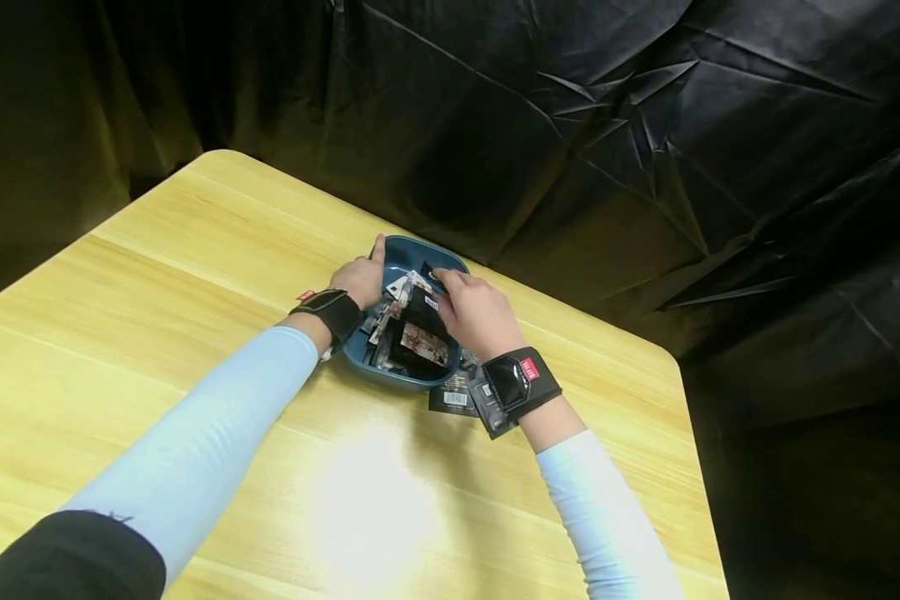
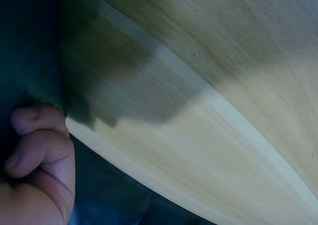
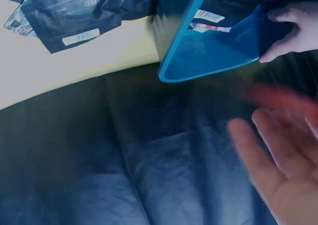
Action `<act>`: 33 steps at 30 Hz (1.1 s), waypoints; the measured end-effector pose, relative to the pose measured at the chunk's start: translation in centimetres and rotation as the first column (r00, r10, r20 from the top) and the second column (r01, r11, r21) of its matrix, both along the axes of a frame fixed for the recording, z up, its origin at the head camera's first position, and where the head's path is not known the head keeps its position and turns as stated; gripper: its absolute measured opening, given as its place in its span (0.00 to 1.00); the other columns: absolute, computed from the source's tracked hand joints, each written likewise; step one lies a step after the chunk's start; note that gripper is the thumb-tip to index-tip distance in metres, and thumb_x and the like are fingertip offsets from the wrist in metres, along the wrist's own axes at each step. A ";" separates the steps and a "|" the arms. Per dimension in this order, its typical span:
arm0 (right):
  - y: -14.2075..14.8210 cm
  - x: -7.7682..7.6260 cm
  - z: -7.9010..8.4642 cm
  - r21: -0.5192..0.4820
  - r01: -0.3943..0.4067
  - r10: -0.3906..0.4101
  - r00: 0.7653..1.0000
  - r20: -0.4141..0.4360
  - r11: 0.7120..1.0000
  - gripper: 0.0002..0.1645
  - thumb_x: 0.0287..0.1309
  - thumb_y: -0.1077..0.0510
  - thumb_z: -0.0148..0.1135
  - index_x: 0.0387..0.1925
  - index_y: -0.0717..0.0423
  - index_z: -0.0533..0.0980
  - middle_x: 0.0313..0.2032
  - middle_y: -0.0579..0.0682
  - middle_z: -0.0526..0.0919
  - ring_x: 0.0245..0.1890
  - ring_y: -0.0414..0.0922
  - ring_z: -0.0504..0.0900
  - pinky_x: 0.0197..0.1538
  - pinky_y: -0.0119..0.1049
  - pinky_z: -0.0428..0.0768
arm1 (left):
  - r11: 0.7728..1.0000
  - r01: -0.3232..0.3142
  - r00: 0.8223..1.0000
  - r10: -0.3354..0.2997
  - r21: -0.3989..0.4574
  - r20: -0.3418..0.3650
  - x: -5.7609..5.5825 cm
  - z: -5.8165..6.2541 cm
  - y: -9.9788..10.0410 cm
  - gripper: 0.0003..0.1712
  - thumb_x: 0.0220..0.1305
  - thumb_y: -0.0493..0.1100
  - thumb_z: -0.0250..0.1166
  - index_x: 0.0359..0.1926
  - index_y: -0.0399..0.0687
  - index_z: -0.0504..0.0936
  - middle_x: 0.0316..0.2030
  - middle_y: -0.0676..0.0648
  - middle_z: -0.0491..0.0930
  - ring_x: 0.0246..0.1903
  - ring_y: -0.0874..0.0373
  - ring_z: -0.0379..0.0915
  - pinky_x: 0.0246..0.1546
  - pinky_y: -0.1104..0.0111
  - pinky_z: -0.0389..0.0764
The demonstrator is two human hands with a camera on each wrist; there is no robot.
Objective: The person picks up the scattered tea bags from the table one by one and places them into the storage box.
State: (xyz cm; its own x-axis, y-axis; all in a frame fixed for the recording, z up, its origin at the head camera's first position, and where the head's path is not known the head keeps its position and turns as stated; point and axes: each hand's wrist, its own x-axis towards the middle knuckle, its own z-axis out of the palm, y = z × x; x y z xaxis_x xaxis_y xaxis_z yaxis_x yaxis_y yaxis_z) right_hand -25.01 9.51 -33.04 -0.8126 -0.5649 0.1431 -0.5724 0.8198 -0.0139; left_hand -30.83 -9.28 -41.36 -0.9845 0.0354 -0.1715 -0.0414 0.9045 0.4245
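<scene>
A deep blue plastic basin (image 1: 397,382) stands toward the table's far edge, with several dark packets (image 1: 423,342) heaped inside. My left hand (image 1: 360,282) grips its left rim; in the left wrist view the fingers (image 2: 47,148) curl beside the basin wall (image 2: 30,46). Over the basin's right side is my right hand (image 1: 483,317), its fingertips close to a small black packet (image 1: 429,271). In the right wrist view the right hand's fingers (image 3: 256,158) are extended and apart, with a blurred red shape (image 3: 283,98) beside them.
Outside the basin, to its right, lie a few more black packets (image 1: 453,396) with barcode labels, partly under my right wrist. The wooden table (image 1: 217,242) has rounded corners. Black sheeting (image 1: 570,125) hangs close behind its far edge.
</scene>
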 end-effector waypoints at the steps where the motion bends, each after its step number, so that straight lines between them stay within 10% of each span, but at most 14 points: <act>1: 0.1 0.0 0.0 0.000 -0.004 0.004 1.000 0.020 1.000 0.32 0.62 0.41 0.53 0.64 0.50 0.67 0.59 0.53 0.75 0.54 0.51 0.77 0.56 0.46 0.75 | 1.000 0.001 1.000 -0.001 0.000 0.001 0.0 0.0 0.0 0.49 0.63 0.33 0.52 0.73 0.44 0.29 0.40 0.34 0.75 0.26 0.49 0.73 0.25 0.63 0.70; 6: 1.1 -0.5 0.1 -0.046 0.054 -0.048 0.992 0.114 0.998 0.42 0.60 0.29 0.44 0.68 0.47 0.61 0.66 0.53 0.67 0.64 0.53 0.69 0.63 0.50 0.66 | 1.000 -0.007 1.000 0.007 0.001 0.002 0.1 0.1 -0.2 0.49 0.63 0.34 0.53 0.73 0.44 0.28 0.43 0.33 0.75 0.30 0.47 0.74 0.28 0.61 0.72; 14: 4.4 -2.4 -2.3 -0.032 0.216 -0.206 0.958 0.201 0.976 0.31 0.63 0.49 0.51 0.66 0.52 0.63 0.64 0.53 0.69 0.64 0.53 0.68 0.63 0.49 0.67 | 1.000 -0.017 1.000 0.017 -0.007 -0.010 0.3 0.0 -0.4 0.49 0.62 0.34 0.54 0.73 0.44 0.30 0.46 0.31 0.75 0.35 0.44 0.76 0.34 0.57 0.76; 26: 7.9 -4.1 -9.0 0.144 0.288 -0.322 0.854 0.408 0.947 0.50 0.50 0.64 0.63 0.72 0.43 0.51 0.72 0.57 0.49 0.72 0.55 0.48 0.64 0.60 0.60 | 1.000 -0.010 1.000 0.010 0.001 -0.008 0.4 0.1 0.1 0.49 0.62 0.35 0.53 0.73 0.44 0.31 0.47 0.32 0.75 0.39 0.44 0.77 0.38 0.55 0.77; 33: 8.4 -3.8 -10.6 0.094 0.290 -0.304 0.924 0.233 0.953 0.34 0.56 0.60 0.59 0.66 0.53 0.63 0.63 0.59 0.69 0.60 0.58 0.72 0.57 0.54 0.71 | 1.000 -0.012 1.000 0.012 -0.006 -0.002 0.5 0.3 0.1 0.49 0.62 0.34 0.53 0.73 0.45 0.29 0.43 0.34 0.76 0.33 0.47 0.76 0.31 0.59 0.74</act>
